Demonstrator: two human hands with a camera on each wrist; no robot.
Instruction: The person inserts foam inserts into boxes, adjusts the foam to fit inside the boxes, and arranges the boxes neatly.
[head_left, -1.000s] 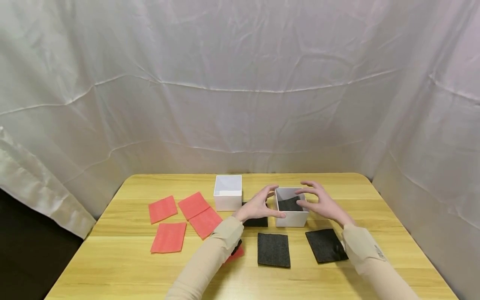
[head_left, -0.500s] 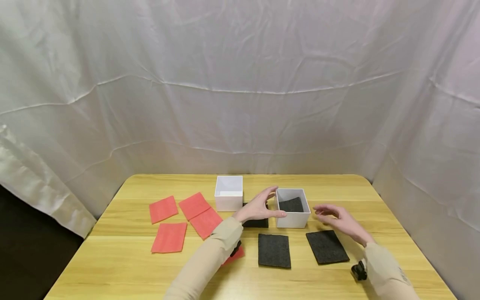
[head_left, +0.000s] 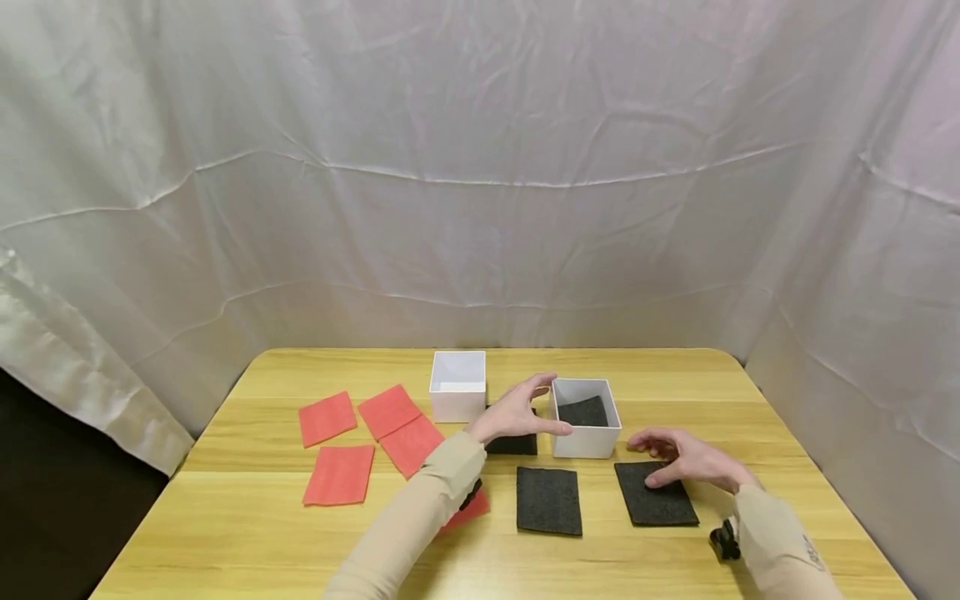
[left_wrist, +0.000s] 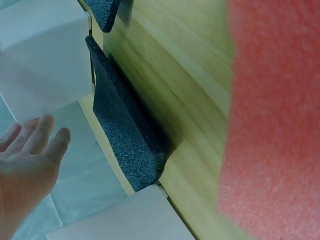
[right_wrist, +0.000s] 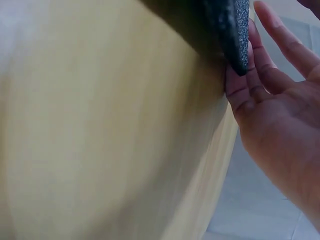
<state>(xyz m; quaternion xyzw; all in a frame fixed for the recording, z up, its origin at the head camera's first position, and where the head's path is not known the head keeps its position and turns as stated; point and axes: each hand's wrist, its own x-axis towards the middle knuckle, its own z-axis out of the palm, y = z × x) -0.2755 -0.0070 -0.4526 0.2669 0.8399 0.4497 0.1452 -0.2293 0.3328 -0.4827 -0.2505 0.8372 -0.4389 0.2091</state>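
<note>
In the head view my left hand (head_left: 517,414) spreads thumb and fingers along the left side of a white box (head_left: 585,443), fingertips right at its walls. That box, the same white box (left_wrist: 47,60) in the left wrist view, has a black foam square (head_left: 582,412) inside. My right hand (head_left: 693,460) is at the far edge of another black foam square (head_left: 652,500) at the right, its thumb over the top and its fingers loosely bent beyond the edge. From the right wrist, the fingers (right_wrist: 257,82) show close behind the dark foam (right_wrist: 240,40).
Another white box (head_left: 457,407) stands to the left. A black foam square (head_left: 547,500) lies front centre, one more (head_left: 517,444) partly under my left hand. Several red foam squares (head_left: 337,475) lie on the left of the wooden table (head_left: 247,533). Curtains surround it.
My right hand has come away from over the box, moving right and toward me to the black foam square, which has turned slightly. My left hand stays by the box.
</note>
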